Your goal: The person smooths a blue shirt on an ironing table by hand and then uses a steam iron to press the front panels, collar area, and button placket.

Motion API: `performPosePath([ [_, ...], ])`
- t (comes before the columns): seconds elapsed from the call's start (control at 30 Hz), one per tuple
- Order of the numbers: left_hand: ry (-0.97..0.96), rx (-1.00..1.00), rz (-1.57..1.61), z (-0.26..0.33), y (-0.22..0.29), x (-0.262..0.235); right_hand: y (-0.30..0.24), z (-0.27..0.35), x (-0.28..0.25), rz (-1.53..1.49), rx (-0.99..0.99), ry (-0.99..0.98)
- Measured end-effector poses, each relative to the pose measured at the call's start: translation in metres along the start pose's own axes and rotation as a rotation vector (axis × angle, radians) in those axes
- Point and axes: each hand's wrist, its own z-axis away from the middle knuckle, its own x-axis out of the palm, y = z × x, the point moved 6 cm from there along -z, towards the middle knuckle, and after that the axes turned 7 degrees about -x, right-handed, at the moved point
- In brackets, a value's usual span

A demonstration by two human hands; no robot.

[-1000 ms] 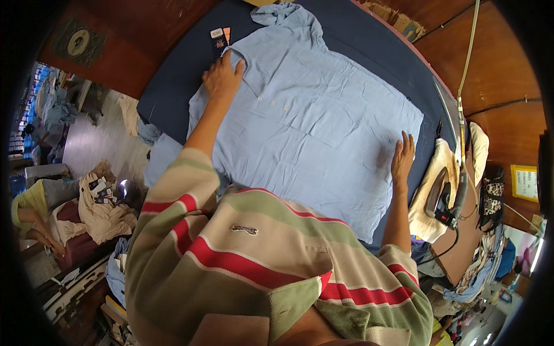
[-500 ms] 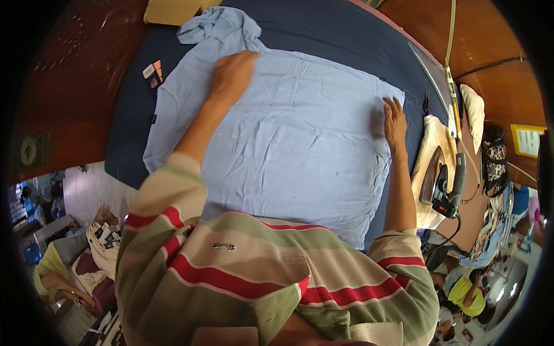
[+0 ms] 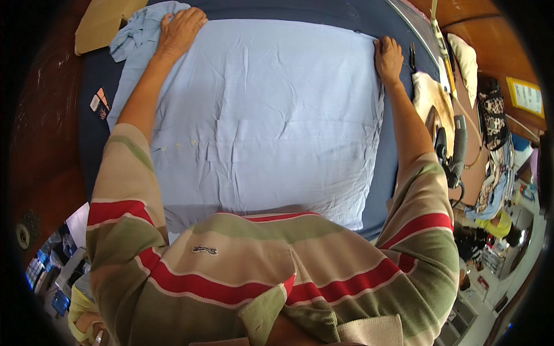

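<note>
A light blue garment point(image 3: 277, 121) lies spread out before me on a dark navy padded surface, its far edge running nearly straight between my hands. Faint creases cross its middle, and a few small pale marks show at its left. My left hand point(image 3: 182, 32) grips the far left part, beside a bunched-up portion of the cloth. At the far right corner, my right hand point(image 3: 389, 59) has its fingers bent over the garment's edge. The near edge is partly hidden below my striped shirt.
An iron point(image 3: 456, 147) rests at the right near a scorched cream cloth point(image 3: 433, 98). Small tweezer-like snips point(image 3: 412, 56) lie beyond my right hand. Cardboard point(image 3: 104, 26) sits at the far left, with a small printed tag point(image 3: 100, 102) nearer. People are in the background.
My left hand has moved from the garment's upper left area out to its far edge. The right hand has gone to the far right corner. The cloth looks flatter and more stretched.
</note>
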Motion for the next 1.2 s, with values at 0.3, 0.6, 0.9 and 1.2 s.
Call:
performPosePath([
  [0.3, -0.124, -0.141, 0.161, 0.108, 0.010, -0.012, -0.075, 0.113, -0.030, -0.072, -0.197, -0.250],
  [0.6, -0.131, -0.165, 0.012, 0.103, -0.047, -0.025, -0.039, 0.114, -0.054, -0.154, -0.155, -0.376],
  [0.9, -0.052, -0.612, 0.218, 0.173, -0.165, -0.052, 0.120, 0.143, -0.190, 0.643, 0.312, -0.260],
  [1.2, 0.188, -0.468, -0.043, 0.137, -0.125, -0.072, 0.229, 0.158, -0.165, -0.347, 0.676, -0.347],
])
